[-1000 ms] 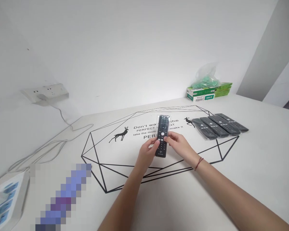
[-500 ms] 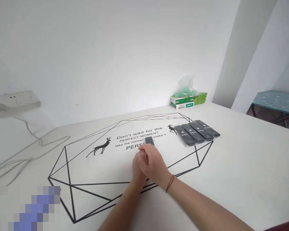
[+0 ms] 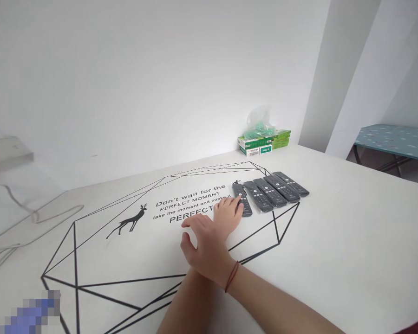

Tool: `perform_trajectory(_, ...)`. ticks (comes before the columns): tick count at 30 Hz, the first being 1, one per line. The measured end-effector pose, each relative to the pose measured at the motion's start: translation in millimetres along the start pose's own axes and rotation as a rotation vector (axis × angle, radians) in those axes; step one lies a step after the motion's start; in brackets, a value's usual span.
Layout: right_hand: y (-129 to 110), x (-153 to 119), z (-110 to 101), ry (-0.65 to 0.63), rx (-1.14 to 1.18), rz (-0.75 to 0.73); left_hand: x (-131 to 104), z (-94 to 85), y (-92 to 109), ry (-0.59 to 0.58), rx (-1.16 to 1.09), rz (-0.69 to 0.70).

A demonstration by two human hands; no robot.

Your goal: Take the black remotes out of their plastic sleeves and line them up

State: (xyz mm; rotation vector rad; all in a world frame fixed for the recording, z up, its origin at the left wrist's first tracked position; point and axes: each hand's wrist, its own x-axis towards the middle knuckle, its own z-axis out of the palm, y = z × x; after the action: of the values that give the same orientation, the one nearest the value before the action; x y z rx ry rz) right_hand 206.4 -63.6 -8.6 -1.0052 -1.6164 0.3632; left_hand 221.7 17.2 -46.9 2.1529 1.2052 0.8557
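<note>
My left hand (image 3: 228,214) reaches out beneath my right wrist, its fingertips and thumb at the left edge of a dark grey remote control (image 3: 244,208). That remote lies at the left end of a slanted row with several more remote controls (image 3: 270,194), which look wrapped in clear plastic. Crossing over the left forearm is my right hand (image 3: 207,243), with a red string round its wrist. Its fingers and thumb are apart and hold nothing. Part of the left hand's grip is hidden from this angle.
Black line art and lettering (image 3: 191,202) mark the white table (image 3: 334,232). Green and white boxes (image 3: 257,144) stand by the wall under a clear plastic bag (image 3: 259,123). At left are a white cable (image 3: 52,220) and a power socket (image 3: 7,150). A blue table (image 3: 397,141) stands far right.
The remote control has moved from under my hands to the left end of the row, with my left hand following it rightward. My right hand has come off it and opened.
</note>
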Motion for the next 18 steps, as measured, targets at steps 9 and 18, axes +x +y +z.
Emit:
perform_trajectory(9, 4, -3, 5, -0.098, -0.074, 0.017, -10, -6.8, 2, -0.084, 0.042, 0.213)
perform_trajectory(18, 8, -7, 7, -0.17, -0.163, -0.014, -15, -18.4, 7, -0.071, -0.246, 0.095)
